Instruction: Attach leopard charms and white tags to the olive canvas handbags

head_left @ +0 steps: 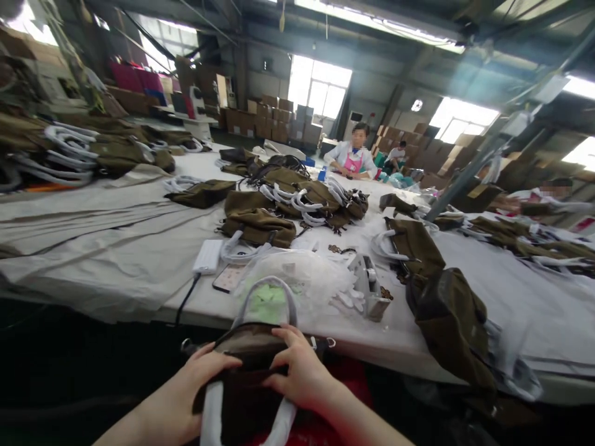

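A dark brown bag (246, 393) with handles wrapped in white lies at the table's front edge, its top opening facing up. My left hand (198, 387) grips the bag's left side, its thumb over the rim. On the right side of the opening, my right hand (300, 365) has its fingers curled over the rim and holds it. One wrapped handle (292, 303) stands up beyond the opening; the other hangs towards me between my forearms. Small metal rings show at both ends of the bag. The inside of the bag is dark.
Behind the bag are a clear plastic bag (316, 279), a phone (227, 278), a white box with a cable (207, 256) and a metal holder (372, 288). Piled olive bags (260, 228) lie mid-table, others (453, 316) at right. A person (353, 161) sits across the table.
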Motion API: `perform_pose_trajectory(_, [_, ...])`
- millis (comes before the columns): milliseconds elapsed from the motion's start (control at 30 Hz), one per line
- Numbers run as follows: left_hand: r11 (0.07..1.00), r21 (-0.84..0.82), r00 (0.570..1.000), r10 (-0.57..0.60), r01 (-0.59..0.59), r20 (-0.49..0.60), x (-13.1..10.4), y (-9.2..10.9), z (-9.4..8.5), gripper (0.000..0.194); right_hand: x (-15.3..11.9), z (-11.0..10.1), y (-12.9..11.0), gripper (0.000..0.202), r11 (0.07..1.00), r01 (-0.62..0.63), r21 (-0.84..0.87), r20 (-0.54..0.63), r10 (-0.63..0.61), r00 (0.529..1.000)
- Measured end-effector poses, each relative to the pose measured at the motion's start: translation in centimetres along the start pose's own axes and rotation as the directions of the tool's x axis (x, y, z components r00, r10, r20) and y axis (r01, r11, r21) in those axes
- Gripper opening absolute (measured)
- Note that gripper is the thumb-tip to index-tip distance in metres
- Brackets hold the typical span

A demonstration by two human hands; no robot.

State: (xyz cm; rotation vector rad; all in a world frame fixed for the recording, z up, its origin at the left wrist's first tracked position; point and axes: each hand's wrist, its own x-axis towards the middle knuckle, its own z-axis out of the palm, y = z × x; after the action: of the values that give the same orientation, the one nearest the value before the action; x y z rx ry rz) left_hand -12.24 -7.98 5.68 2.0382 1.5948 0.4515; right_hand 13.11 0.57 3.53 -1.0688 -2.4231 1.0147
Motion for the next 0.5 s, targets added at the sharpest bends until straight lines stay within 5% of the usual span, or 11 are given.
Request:
perform_pose_trajectory(100, [1.000, 0.017, 0.998, -0.004, 0.005, -0.066, 0.9, 0.9, 1.7, 0.014, 0.0, 0.2, -0.3, 0.012, 0.999, 0.033, -0.002, -0.015, -0.033, 0.999])
perform_pose_trajectory(233, [0.995, 0.021, 0.957, 0.101, -0.099, -0.272, 1.4, 1.1, 4.4, 0.019, -1.0, -0.2, -0.3, 0.006, 0.999, 0.039, 0.030, -0.082, -0.037, 0.996])
perform_pose_trajectory(367, [0.980, 0.076, 0.791, 0.193, -0.183, -0.580, 1.0, 0.6, 6.0, 0.018, -2.7, -1.0, 0.7, 0.018, 0.994, 0.080, 0.076, -0.272, -0.057, 0.961])
perform_pose_trajectory(433, [0.968, 0.126, 0.711, 0.246, -0.218, -0.658, 1.2, 0.6, 5.9, 0.012, -3.7, -1.4, 1.2, 0.022, 0.994, 0.089, 0.069, -0.415, -0.053, 0.908])
perform_pose_trajectory(500, [0.958, 0.173, 0.686, 0.286, -0.230, -0.669, 1.9, 0.6, 5.4, 0.010, -4.6, -1.9, 1.8, 0.022, 0.995, 0.070, 0.064, -0.524, -0.027, 0.852])
